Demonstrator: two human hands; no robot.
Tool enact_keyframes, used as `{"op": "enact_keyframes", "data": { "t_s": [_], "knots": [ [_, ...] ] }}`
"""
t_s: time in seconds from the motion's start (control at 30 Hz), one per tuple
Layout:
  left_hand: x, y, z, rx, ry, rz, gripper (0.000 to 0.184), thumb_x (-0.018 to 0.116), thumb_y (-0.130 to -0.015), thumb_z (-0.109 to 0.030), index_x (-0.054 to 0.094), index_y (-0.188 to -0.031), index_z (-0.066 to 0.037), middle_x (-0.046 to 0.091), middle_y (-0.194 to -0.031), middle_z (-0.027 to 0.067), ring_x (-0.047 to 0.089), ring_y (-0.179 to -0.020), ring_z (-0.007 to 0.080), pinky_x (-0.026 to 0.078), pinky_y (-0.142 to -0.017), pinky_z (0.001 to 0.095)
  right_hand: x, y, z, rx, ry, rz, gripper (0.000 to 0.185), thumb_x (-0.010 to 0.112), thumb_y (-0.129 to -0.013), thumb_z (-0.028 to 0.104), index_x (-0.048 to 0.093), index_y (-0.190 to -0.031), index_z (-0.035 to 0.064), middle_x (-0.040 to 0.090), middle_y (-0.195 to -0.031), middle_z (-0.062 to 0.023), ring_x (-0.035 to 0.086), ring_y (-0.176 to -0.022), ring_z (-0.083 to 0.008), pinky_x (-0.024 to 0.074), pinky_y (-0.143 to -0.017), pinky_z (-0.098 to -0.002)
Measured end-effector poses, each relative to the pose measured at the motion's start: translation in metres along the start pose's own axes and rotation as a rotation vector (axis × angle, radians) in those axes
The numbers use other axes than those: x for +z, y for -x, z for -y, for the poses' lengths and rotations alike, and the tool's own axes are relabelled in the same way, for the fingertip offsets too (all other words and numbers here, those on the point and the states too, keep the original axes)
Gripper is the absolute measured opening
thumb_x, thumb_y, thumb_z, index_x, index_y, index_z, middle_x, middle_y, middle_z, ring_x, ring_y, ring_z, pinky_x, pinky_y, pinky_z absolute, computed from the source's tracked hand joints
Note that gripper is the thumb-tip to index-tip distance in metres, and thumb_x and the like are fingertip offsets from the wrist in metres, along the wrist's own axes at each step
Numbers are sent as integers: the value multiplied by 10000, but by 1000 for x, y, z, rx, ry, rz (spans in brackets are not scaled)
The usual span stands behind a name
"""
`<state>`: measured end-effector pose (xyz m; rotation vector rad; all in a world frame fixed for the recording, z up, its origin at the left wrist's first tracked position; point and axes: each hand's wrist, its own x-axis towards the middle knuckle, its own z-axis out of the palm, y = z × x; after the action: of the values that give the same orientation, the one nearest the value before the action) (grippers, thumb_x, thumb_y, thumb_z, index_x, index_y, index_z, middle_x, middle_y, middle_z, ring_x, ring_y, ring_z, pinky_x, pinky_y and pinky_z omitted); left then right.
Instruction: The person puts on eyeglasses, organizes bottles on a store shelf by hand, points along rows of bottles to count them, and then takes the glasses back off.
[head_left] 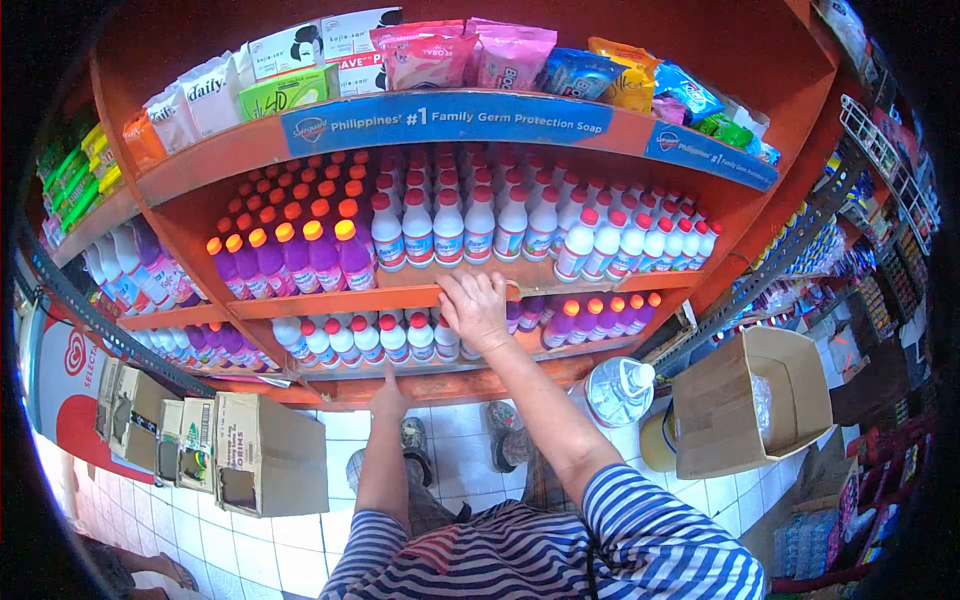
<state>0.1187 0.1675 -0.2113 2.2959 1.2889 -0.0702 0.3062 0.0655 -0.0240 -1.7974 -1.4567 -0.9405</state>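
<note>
Many white bottles (449,235) on a shelf (345,301), right hand (476,308) open on its edge, left hand (389,398) nearer, 1 finger (390,374) extended, grip unclear

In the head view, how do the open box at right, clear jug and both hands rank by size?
Open box
Clear jug and right hand, too alike to rank
Left hand

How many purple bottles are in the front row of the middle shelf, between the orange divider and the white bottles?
6: the purple bottles stand side by side, from the divider to the white bottles. More behind are partly hidden.
</note>
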Motion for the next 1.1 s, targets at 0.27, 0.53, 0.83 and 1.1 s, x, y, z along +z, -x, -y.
{"op": "enact_keyframes", "data": {
  "t_s": [0.27, 0.53, 0.83, 1.1],
  "knots": [
    [5, 0, 2, 11, -28, 35, 965, 648, -755, -263, -18, -1449, -185, 623, -970, 252, 616, -887, 388, 468, -764, 492, -1, -3, 0, -5, -18, -16, 301, 614, -750, 232, 589, -1037, 143, 555, -975, -35, 504, -853, -207, 328, -823, -413],
    [1, -1, -5, -12, -31, -33, 933, 627, -763, -326, 16, -1451, -176, 643, -965, 187, 635, -876, 334, 473, -749, 462, 0, -2, 0, 1, -11, -4, 301, 613, -752, 228, 591, -1040, 145, 560, -980, -33, 506, -861, -201, 330, -825, -405],
    [2, 0, -2, 29, 33, -111, 766, 621, -771, -294, 230, -1410, -132, 643, -897, 173, 628, -829, 332, 474, -727, 458, -1, -2, 2, 5, -9, -9, 295, 615, -761, 225, 593, -1046, 150, 561, -982, -29, 511, -892, -194, 328, -846, -411],
    [-35, 65, -10, 309, 516, -336, 314, 616, -811, -262, 594, -1077, -97, 630, -778, 144, 624, -744, 302, 476, -658, 396, -15, -7, 8, 55, -95, 81, 300, 606, -768, 200, 589, -1061, 135, 575, -978, -47, 523, -907, -213, 328, -848, -412]
  ]
}}
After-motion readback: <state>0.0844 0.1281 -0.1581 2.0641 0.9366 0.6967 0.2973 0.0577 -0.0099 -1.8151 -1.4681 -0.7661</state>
